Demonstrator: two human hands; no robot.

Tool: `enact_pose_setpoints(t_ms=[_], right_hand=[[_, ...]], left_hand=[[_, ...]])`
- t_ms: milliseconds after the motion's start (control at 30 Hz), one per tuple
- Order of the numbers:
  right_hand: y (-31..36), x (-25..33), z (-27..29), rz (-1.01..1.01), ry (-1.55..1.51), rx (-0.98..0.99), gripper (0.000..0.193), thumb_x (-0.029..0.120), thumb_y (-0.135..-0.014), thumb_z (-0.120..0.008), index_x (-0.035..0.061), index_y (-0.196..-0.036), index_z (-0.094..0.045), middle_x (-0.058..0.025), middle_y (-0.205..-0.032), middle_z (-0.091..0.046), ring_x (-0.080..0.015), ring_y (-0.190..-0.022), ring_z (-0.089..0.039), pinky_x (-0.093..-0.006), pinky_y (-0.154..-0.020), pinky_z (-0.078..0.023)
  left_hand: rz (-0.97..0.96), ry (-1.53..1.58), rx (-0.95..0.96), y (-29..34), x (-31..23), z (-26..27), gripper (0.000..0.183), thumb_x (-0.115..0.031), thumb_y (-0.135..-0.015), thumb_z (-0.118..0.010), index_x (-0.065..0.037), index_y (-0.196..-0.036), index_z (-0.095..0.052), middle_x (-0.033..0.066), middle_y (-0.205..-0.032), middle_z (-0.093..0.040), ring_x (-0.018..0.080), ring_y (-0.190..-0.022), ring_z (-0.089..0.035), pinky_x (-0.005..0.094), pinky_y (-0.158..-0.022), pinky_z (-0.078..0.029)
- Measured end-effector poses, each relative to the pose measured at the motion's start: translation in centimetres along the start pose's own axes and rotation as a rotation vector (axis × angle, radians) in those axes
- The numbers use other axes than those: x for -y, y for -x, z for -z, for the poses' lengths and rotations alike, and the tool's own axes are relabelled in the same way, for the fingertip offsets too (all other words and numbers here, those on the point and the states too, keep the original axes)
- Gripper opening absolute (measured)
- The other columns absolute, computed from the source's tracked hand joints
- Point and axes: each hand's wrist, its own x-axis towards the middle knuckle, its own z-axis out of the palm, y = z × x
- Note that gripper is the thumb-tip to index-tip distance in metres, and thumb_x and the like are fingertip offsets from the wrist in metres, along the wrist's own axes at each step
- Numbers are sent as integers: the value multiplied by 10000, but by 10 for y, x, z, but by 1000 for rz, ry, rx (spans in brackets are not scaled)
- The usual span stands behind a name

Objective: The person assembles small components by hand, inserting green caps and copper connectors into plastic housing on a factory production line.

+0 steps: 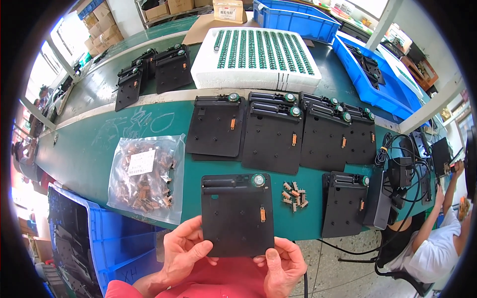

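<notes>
Between both hands I hold a black plastic panel (231,228) up over the table's near edge. A round green component (258,180) sits at its top right corner, and a small orange slide switch (263,214) is set in its right side. My left hand (185,248) grips the lower left edge, thumb on the face. My right hand (281,265) pinches the lower right corner. Just right of the panel lies a small pile of loose slide switches (296,196). A clear plastic bag (144,179) full of similar switches lies to the left.
Stacks of similar black panels (272,134) stand behind, with another stack (343,208) at right. A white foam tray (253,77) holds rows of green components. Black cables (405,169) tangle at right. Blue crates stand at lower left (107,238) and far right (397,99). A co-worker (439,243) sits at right.
</notes>
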Motion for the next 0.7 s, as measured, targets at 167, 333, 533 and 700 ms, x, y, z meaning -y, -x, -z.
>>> enact_pose_setpoints(t_ms=[167,333,533,700], right_hand=[[0,-3,3,-2,-140,35,252,-33,-912,-576,-64,-1160,-544,-168,-942,-677,-217,-754,-686,-294,-653,-573],[6,-6,22,-210,-60,142,191,0,-896,-605,-65,-1076,-608,-146,-862,-682,-192,-737,-680,-283,-631,-556],[6,-34,118,-341,591,209,170,105,-899,-620,-31,-992,-663,-86,-753,-649,-146,-650,-607,-273,-581,-495],[2,35,114,-216,434,-251,110,53,-858,-653,-28,-917,-698,-72,-724,-670,-124,-684,-640,-246,-606,-515]], left_hand=[[-50,42,35,-5,5,-1,481,-36,-914,-612,69,-1347,-429,164,-1020,-655,194,-785,-661,308,-629,-582],[-106,52,25,-6,4,-2,455,-28,-918,-603,77,-1331,-441,159,-1017,-655,191,-783,-660,303,-634,-582],[-149,21,69,-13,1,-7,445,-24,-921,-597,82,-1325,-443,153,-1004,-652,183,-776,-650,304,-645,-576],[-154,53,117,-23,-1,-24,441,-10,-919,-588,84,-1325,-441,158,-989,-653,191,-763,-648,307,-641,-575]])
